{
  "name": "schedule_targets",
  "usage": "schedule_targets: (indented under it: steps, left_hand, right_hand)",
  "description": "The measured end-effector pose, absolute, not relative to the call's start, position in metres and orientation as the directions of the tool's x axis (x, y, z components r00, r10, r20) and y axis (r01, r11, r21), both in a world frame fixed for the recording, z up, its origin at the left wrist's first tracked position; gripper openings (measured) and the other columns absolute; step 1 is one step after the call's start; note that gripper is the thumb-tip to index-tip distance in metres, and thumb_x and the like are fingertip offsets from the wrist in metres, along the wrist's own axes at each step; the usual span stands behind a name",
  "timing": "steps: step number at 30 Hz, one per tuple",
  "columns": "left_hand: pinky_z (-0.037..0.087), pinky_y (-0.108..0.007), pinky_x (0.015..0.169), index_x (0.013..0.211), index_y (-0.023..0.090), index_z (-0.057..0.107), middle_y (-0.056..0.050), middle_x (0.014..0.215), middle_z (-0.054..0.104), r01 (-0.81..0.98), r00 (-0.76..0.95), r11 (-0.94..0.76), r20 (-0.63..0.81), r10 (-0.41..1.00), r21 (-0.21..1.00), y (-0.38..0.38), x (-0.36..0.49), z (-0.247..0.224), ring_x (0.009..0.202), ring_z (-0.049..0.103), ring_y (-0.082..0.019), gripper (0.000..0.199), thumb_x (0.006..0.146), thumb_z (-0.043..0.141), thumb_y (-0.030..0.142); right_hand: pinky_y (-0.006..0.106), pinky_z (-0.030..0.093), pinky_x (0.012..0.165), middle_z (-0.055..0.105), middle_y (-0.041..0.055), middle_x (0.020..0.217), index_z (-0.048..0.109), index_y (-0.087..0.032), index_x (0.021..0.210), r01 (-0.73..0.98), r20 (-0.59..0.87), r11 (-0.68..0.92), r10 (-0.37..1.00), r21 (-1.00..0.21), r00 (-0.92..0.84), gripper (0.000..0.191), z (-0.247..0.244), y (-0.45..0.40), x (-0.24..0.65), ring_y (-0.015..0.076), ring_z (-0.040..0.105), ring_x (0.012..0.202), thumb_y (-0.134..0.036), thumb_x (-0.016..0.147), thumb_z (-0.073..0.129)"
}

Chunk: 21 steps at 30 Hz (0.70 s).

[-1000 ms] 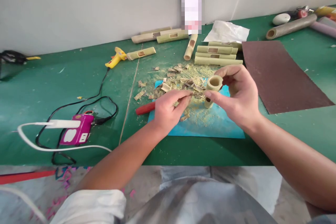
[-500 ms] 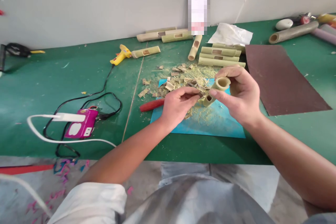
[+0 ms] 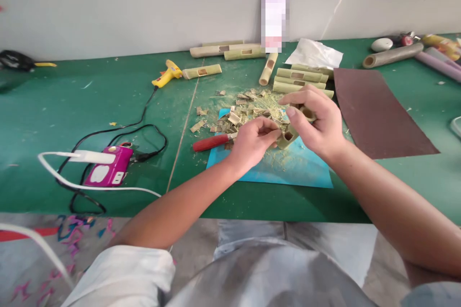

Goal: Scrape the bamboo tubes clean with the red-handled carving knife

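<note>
A short bamboo tube [image 3: 287, 138] with a cut opening in its side is tilted above the blue sheet [image 3: 308, 170]. My right hand [image 3: 317, 117] is around its upper end, thumb and fingers partly apart. At its lower end, my left hand [image 3: 255, 140] has thumb and fingertips pinched together against the bamboo; whether a small piece is between them is hidden. Left of that hand lies a red-handled tool [image 3: 211, 142]. Bamboo chips and shavings [image 3: 252, 105] are spread behind my hands.
Cut bamboo tubes [image 3: 300, 75] lie at the back, near white paper [image 3: 315, 53] and a propped, blurred phone [image 3: 275, 19]. A brown sheet [image 3: 382, 112] is at right. Left are a yellow glue gun [image 3: 167, 74] and a magenta power adapter [image 3: 110, 167] with cables.
My right hand has turned and its fingers have shifted over the tube, which shows more of its side opening. My left hand has moved slightly right, uncovering more of the red-handled tool.
</note>
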<state>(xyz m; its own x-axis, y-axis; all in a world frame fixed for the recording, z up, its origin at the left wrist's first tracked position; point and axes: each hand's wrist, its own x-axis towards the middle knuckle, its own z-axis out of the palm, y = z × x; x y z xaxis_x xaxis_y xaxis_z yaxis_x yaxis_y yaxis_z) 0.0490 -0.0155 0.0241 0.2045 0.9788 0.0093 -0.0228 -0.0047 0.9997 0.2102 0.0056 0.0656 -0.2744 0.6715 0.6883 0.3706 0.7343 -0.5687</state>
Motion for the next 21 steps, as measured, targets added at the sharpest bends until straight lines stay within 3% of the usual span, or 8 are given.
schedule_targets:
  steps: [4,7,9,21]
  left_hand:
    - [0.049,-0.019,0.056,0.088,0.018,0.057,0.002,0.073,0.063,0.154,0.177,-0.268,0.24,0.954,0.951,-0.015,0.044,0.019,0.059,0.058,-0.007,0.005,0.09,0.06,0.021]
    - [0.051,-0.021,0.065,0.09,0.018,0.062,-0.002,0.084,0.067,0.327,0.269,-0.567,0.501,0.823,0.756,-0.014,0.038,0.017,0.073,0.062,-0.01,0.002,0.09,0.063,0.02]
    - [0.054,-0.023,0.072,0.088,0.017,0.066,-0.004,0.091,0.069,0.363,0.335,-0.674,0.585,0.739,0.644,-0.013,0.036,0.016,0.081,0.065,-0.011,0.004,0.089,0.066,0.021]
    - [0.056,-0.031,0.085,0.094,0.019,0.069,-0.007,0.1,0.068,0.378,0.39,-0.78,0.679,0.622,0.498,-0.01,0.031,0.007,0.094,0.067,-0.016,0.009,0.087,0.069,0.025]
  right_hand:
    - [0.028,0.042,0.056,0.058,-0.0018,0.075,0.065,-0.023,0.099,0.254,0.605,0.637,0.771,-0.728,-0.201,0.016,0.06,0.006,0.2,0.0104,0.049,0.061,-0.031,0.089,0.055]
    - [0.026,0.039,0.051,0.053,-0.0034,0.07,0.064,-0.024,0.097,0.148,0.54,0.563,0.825,-0.813,-0.167,0.014,0.057,0.006,0.193,0.0094,0.044,0.056,-0.03,0.087,0.056]
    - [0.027,0.04,0.052,0.051,-0.0036,0.069,0.063,-0.025,0.095,0.097,0.537,0.554,0.828,-0.827,-0.161,0.011,0.055,0.006,0.19,0.0095,0.044,0.055,-0.028,0.087,0.056]
    - [0.028,0.049,0.058,0.063,-0.0018,0.086,0.06,-0.025,0.092,0.036,0.548,0.553,0.831,-0.833,-0.098,0.011,0.05,0.006,0.183,0.0094,0.053,0.06,-0.036,0.089,0.058]
